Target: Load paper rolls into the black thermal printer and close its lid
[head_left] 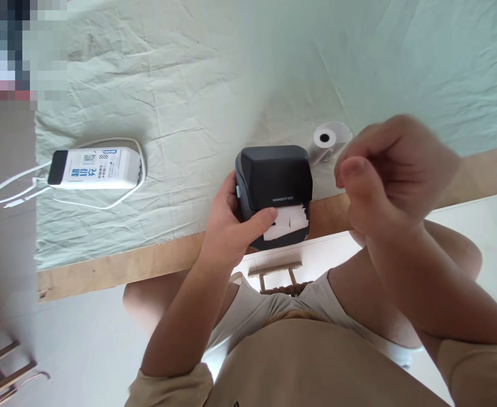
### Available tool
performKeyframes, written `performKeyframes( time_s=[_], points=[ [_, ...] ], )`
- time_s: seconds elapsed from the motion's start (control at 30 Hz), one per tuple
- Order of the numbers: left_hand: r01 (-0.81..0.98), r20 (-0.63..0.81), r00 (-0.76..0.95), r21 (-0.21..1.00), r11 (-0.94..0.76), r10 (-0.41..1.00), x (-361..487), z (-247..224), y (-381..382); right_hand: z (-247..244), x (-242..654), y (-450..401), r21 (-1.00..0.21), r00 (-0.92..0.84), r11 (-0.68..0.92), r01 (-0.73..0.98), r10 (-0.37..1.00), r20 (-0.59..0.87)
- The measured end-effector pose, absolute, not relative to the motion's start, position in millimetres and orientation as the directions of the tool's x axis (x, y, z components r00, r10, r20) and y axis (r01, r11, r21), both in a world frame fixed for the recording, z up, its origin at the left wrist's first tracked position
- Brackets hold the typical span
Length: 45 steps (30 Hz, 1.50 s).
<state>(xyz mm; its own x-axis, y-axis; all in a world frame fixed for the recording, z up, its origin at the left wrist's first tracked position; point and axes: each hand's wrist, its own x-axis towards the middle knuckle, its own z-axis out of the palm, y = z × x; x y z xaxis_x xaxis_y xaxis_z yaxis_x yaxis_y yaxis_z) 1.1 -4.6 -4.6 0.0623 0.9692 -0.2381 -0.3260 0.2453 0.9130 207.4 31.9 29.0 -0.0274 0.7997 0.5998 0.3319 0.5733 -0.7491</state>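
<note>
A black label printer [278, 175] with a rounded lid is gripped at its left side by my left hand [235, 223]. The thumb of that hand presses on a white strip of paper [288, 221] with a torn edge, which sticks out below the lid. My right hand [395, 175] is raised to the right of the printer, closed with the fingers curled and the thumb against them. Whether it pinches anything is hidden. Just left of the right hand, a roll of white paper [325, 150] with a black core lies on the cloth, partly unrolled.
A pale green wrinkled cloth [181, 90] covers the table, whose wooden edge [117, 271] runs along the front. To the left lies a white power strip or charger [96, 168] with white cables. A wooden stool [3, 367] stands on the floor at lower left.
</note>
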Motion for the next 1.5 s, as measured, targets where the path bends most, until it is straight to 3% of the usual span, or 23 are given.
performKeyframes(
  time_s=[0.23,0.33,1.5],
  points=[
    [-0.358,-0.195,0.105,0.907,0.221,0.975,2.5,-2.0,-5.7,17.6,209.0,33.7,-0.897,-0.226,0.276,0.345,0.952,0.206],
    [-0.394,-0.207,0.11,0.889,0.234,0.972,6.5,1.7,-6.6,15.5,209.6,36.4,-0.92,-0.266,0.213,0.329,0.956,0.126],
    [-0.403,-0.241,0.123,0.874,0.27,0.963,6.9,3.5,-3.2,14.4,211.6,45.0,-0.916,-0.336,0.186,0.354,0.94,0.061]
  ],
)
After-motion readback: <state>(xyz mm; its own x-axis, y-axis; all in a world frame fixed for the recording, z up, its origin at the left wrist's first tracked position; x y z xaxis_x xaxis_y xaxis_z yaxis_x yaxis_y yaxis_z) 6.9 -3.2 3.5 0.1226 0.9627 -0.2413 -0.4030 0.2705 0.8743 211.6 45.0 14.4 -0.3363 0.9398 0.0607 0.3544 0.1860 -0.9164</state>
